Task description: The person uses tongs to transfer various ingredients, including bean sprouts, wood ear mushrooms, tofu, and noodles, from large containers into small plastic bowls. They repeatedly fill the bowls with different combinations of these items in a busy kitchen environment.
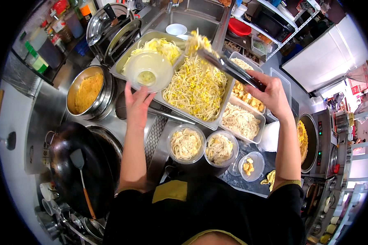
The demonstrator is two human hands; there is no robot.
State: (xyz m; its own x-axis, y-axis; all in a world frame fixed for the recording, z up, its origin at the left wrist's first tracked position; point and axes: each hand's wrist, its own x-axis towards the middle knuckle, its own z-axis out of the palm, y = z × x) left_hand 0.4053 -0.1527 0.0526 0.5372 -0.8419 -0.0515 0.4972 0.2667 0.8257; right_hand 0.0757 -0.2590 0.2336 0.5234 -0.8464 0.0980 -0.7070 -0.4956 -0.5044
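Note:
My left hand (pixel 137 102) grips a clear plastic bowl (pixel 154 63), tilted over the metal tray, with a little pale yellowish food in its bottom. In my right hand (pixel 270 93) are metal tongs (pixel 237 72), their tips raised around a clump of bean sprouts (pixel 198 42). Below lies a heap of bean sprouts (pixel 197 92) in the right part of the tray (pixel 210 124). Shredded pale yellow vegetable (pixel 164 47) fills the part behind the bowl. Nearer me stand two clear bowls of pale shreds, the left bowl (pixel 186 143) and the right bowl (pixel 221 149).
Right of the tray are containers of pale shreds (pixel 240 121) and golden chunks (pixel 247 98). A small bowl (pixel 251 166) holds a few pieces. On the left are a pot of orange noodles (pixel 88 92) and a dark wok (pixel 79 141) with a spatula (pixel 81 163). A sink (pixel 188 20) lies behind.

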